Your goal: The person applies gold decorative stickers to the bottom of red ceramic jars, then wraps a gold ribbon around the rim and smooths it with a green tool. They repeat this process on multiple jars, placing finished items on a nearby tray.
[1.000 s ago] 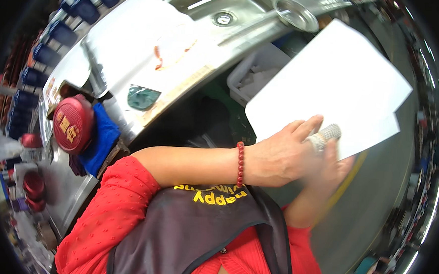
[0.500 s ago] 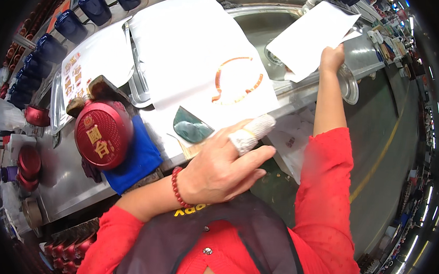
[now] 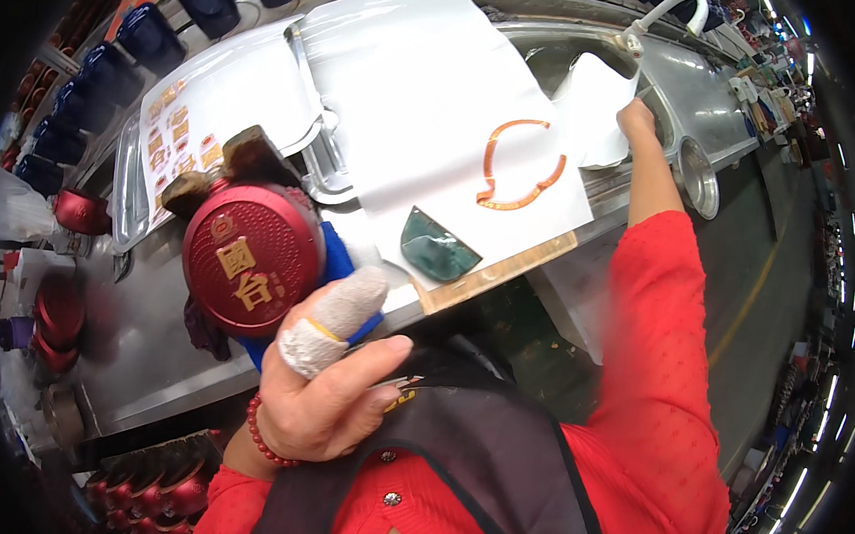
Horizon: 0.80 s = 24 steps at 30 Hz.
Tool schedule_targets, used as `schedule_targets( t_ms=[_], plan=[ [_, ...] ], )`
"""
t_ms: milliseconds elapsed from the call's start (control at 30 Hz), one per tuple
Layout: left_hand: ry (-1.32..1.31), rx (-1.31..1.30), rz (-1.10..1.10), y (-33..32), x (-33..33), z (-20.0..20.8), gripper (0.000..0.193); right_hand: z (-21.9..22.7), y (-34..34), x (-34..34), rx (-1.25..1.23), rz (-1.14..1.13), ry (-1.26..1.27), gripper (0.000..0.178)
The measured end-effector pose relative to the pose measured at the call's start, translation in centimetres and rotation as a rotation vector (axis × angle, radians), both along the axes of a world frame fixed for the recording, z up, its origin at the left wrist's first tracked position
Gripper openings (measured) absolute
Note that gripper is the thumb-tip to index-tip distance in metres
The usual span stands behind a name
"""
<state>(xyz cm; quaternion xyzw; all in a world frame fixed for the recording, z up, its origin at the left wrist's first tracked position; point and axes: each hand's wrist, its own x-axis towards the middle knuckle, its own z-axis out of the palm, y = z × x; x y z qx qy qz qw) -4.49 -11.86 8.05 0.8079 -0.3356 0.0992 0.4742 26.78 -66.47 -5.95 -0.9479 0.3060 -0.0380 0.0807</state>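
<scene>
My right hand (image 3: pixel 638 121) is closed on the edge of a white paper sheet (image 3: pixel 595 111), which hangs curved over the metal sink. My left hand (image 3: pixel 329 397) is held in front of my chest with nothing in it, its fingers apart and one wrapped in a whitish cover. Just beyond it a round red vessel (image 3: pixel 253 282) with raised gold characters leans against dark blocks by a blue cloth (image 3: pixel 339 253). A large white sheet (image 3: pixel 409 63) bears an orange-gold curved decal strip (image 3: pixel 491 164). On its near corner lies a dark green scraper (image 3: pixel 435 252).
A wooden board (image 3: pixel 500 273) lies under the sheet's near edge. Left of it, a tray holds a sheet of gold-red decals (image 3: pixel 179 123). Dark blue mugs (image 3: pixel 150 35) line the back. The sink has a white faucet (image 3: pixel 638 34); a round metal dish (image 3: pixel 700 180) juts out beside it.
The paper in my right hand has swung down and now hangs curved over the sink. My left hand has moved left toward the red vessel. The view has shifted a little.
</scene>
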Motion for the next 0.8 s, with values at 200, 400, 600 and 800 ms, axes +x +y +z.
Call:
schedule_targets(
  t_ms=[200,400,600,800],
  plan=[
    [0.044,-0.164,0.218,4.7,-0.8,-0.7,0.031,-1.5,-0.4,1.1,0.077,-0.085,0.308,0.042],
    [-0.039,-0.127,0.429,8.2,0.4,-1.7,0.032,-4.1,0.0,-0.5,-0.184,0.075,0.519,0.064],
    [-0.092,-0.093,0.532,10.0,1.5,-4.4,0.048,0.3,0.9,-0.3,-0.28,0.182,0.621,0.077],
    [-0.025,-0.352,0.715,9.5,1.7,-8.9,0.048,8.6,18.2,-13.9,0.318,0.926,-0.002,0.02]
  ],
)
